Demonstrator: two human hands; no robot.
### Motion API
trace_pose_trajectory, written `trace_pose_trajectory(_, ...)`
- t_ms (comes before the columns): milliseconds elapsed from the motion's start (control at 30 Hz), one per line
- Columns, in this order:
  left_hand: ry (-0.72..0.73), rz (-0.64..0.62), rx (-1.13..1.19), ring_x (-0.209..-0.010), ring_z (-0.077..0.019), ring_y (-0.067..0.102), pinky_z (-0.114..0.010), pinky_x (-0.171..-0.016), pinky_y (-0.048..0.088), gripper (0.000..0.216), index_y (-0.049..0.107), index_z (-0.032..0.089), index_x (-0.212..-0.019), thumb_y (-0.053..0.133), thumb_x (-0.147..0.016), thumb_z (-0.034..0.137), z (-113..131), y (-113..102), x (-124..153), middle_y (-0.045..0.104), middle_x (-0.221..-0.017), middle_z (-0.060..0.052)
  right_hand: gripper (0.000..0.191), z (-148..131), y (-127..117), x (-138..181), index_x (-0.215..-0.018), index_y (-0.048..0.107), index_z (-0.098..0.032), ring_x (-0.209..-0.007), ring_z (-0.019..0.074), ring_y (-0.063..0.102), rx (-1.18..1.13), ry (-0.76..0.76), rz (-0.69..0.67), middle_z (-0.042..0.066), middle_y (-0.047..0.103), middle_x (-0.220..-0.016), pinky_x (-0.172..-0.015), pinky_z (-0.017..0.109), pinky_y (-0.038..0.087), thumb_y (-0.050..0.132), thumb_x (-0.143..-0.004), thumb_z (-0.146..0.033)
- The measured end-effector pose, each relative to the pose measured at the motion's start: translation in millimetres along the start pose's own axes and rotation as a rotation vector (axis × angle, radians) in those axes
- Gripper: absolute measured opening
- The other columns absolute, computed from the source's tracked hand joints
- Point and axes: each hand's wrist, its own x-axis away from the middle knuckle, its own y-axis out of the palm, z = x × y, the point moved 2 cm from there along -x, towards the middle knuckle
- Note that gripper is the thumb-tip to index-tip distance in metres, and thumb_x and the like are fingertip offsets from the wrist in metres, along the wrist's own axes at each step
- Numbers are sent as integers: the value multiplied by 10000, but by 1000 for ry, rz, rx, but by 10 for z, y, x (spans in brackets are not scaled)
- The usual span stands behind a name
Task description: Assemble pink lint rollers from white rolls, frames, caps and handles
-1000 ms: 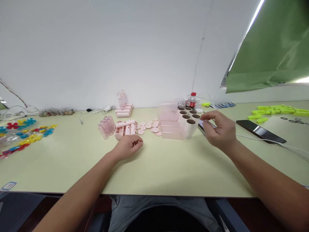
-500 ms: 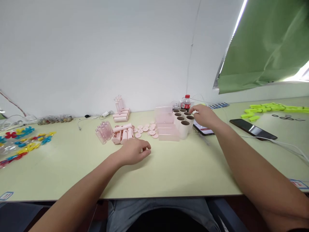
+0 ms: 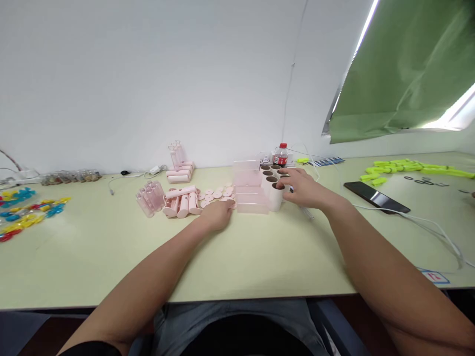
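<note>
My left hand [image 3: 218, 215] is at the right edge of a spread of pink discs [image 3: 209, 192], its thumb and finger closed on one pale disc [image 3: 233, 203]. My right hand [image 3: 305, 189] reaches to a cluster of white cardboard tubes [image 3: 275, 198] standing upright with brown open ends. Its fingertips close on the rim of the front tube, and the palm hides some tubes behind. Between the hands stands a clear pink plastic holder [image 3: 252, 200]. Left of the discs lies a heap of pink cylinders [image 3: 182, 203], beside clear pink tubes [image 3: 150, 198].
A cola bottle [image 3: 281, 155] stands behind the tubes. To the right lie a black phone [image 3: 376, 196], a white cable [image 3: 434, 225] and neon-yellow pieces [image 3: 378, 170]. More pink cylinders [image 3: 180, 174] are stacked near the wall. Colourful plastic pieces [image 3: 33, 217] lie far left.
My left hand has moved forward from the bare table to the pink discs and closed on one. My right hand has come down and nearer, to the front tube. The view has shifted slightly.
</note>
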Motion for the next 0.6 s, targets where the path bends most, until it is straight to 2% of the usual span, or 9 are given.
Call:
trace_pose_trajectory(100, 11, 0, -29, -1010, -278, 637, -353, -750, 460, 385, 640, 237, -1155, 342, -946, 362, 6, 59, 34, 699, -1121, -98, 289, -38, 16, 20, -1007, 730, -258, -1398, 412, 287, -19, 56, -67, 79, 433, -1479, -1080, 571, 323, 637, -747, -341)
trace_pose_trajectory(200, 7, 21, -21, -943, -265, 643, -324, -685, 436, 328, 659, 218, -1075, 411, -908, 351, -10, 45, 89, 713, -1031, -90, 185, -5, -2, 25, -838, 716, -213, -1410, 399, 285, -74, 33, -66, 82, 432, -1485, -1061, 534, 360, 603, -777, -345)
trace_pose_trajectory(300, 10, 38, 38, -834, -233, 636, -293, -601, 391, 257, 659, 205, -918, 463, -872, 365, -34, -7, 142, 711, -904, -69, 198, 23, -103, 76, -681, 639, -198, -1362, 348, 393, -202, -22, -36, 63, 477, -1453, -995, 452, 430, 569, -802, -339)
trace_pose_trajectory(367, 12, 15, 73, -769, -215, 623, -283, -564, 367, 231, 636, 202, -807, 504, -842, 388, -51, -36, 171, 702, -844, -54, 171, -10, -214, 131, -697, 641, -206, -1298, 317, 474, -298, -2, 22, 50, 526, -1410, -950, 406, 453, 572, -798, -326)
trace_pose_trajectory(500, 0, -86, 87, -687, -191, 602, -276, -545, 364, 185, 620, 198, -719, 544, -797, 347, -83, -66, 218, 684, -784, -43, 132, -304, -387, 190, -702, 644, -197, -1139, 290, 582, -558, -16, 161, 59, 661, -1196, -830, 356, 482, 586, -781, -285)
trace_pose_trajectory(600, 8, -115, 77, -699, -179, 605, -271, -542, 376, 145, 651, 199, -745, 553, -769, 304, -104, -107, 255, 689, -939, -56, 147, -628, -312, 140, -684, 633, -184, -1022, 263, 615, -762, -134, 190, 64, 690, -1073, -770, 335, 478, 623, -773, -301)
